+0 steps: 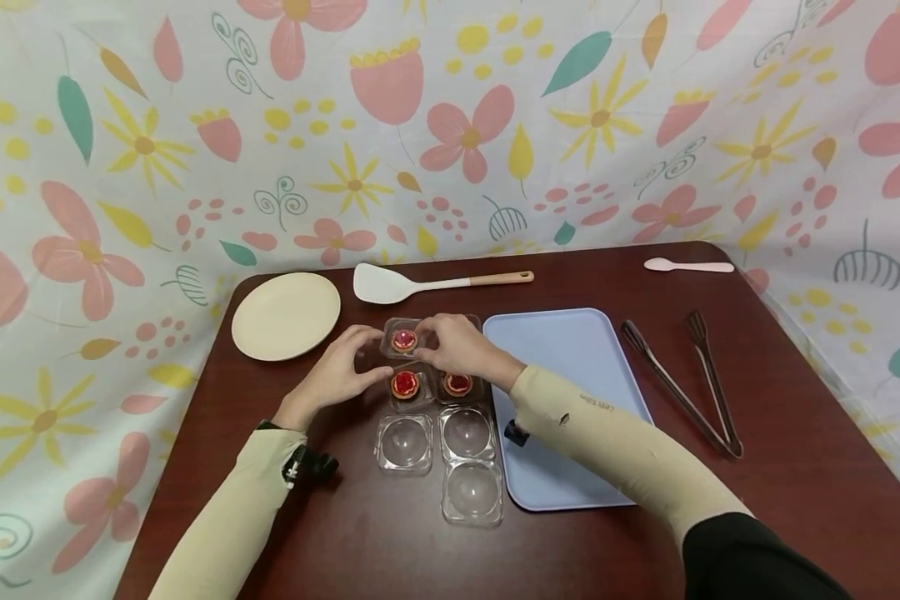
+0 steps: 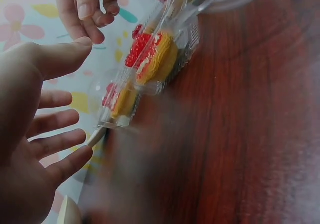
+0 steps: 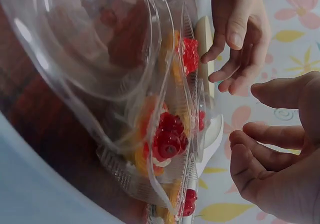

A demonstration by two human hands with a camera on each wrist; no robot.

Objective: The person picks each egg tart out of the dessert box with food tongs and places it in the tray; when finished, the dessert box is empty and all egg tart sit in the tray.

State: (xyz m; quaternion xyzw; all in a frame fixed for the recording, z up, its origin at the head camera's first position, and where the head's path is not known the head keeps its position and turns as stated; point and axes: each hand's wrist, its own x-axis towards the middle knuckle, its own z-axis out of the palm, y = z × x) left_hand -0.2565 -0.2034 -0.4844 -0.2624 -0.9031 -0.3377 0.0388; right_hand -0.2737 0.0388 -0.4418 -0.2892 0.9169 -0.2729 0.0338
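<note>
In the head view my left hand [image 1: 337,371] hovers with parted fingers left of a clear plastic box [image 1: 390,325] with a red-topped tart [image 1: 403,340] under its lid. On the box's right is my right hand [image 1: 456,346], fingers loosely bent. Both wrist views show the left hand [image 2: 35,119] and the right hand [image 3: 280,159] holding nothing. Nearer to me, two more tarts with red tops, a left one [image 1: 405,385] and a right one [image 1: 457,384], sit in clear boxes. Another tart [image 3: 190,202] shows in the right wrist view; my right hand mostly hides its box in the head view.
Clear domed plastic covers [image 1: 405,443] lie raised toward me, in front of the tarts. To the right are a blue tray [image 1: 562,350], brown tongs [image 1: 682,396] and a pink spoon [image 1: 688,266]. A cream plate [image 1: 287,317] and a white spatula [image 1: 386,285] lie farther back.
</note>
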